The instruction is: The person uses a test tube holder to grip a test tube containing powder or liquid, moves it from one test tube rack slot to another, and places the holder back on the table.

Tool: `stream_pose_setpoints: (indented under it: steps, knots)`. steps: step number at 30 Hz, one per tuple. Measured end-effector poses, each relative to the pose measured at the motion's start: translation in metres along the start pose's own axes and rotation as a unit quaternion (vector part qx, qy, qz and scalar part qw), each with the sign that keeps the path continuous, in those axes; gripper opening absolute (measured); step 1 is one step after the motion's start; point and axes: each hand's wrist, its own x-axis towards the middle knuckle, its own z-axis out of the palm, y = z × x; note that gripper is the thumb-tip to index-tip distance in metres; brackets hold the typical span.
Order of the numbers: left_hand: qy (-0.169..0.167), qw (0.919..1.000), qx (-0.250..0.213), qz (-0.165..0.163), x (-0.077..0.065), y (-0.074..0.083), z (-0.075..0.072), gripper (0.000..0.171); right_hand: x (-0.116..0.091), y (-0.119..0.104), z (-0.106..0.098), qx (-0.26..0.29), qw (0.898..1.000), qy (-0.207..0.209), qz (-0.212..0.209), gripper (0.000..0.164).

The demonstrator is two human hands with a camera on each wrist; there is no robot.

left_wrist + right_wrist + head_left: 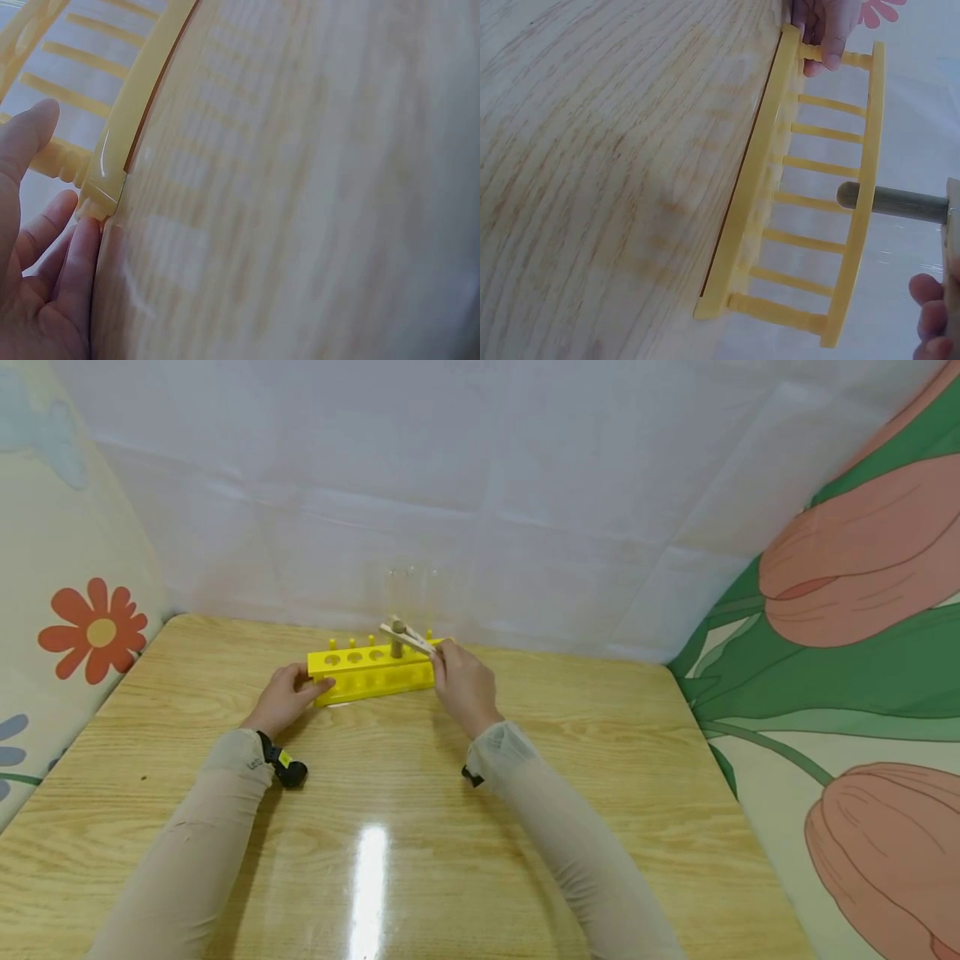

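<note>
A yellow test tube rack stands on the table, with a row of holes along its top. At its left end my left hand grips the end post, thumb in front. My right hand pinches a wooden test tube clamp near the rack's right end. Held in the clamp is a test tube with dark, brownish contents. In the right wrist view, the rounded bottom of this tube pokes just below the rack's top plate, through a hole near the middle.
Clear glass tubes rise behind the rack's right half. Yellow pegs line its back edge. A white cloth hangs along the far edge of the wood-grain table; flower-printed cloths flank both sides.
</note>
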Motion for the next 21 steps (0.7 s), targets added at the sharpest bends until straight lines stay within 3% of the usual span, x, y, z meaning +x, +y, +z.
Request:
stream_pose_setpoints:
  steps: [21]
  knots:
    - [-0.001, 0.9999, -0.007, -0.007, 0.0014, -0.0022, 0.0004, 0.087, 0.0002, -0.0059, -0.0074, -0.011, 0.997, 0.072, -0.034, 0.016]
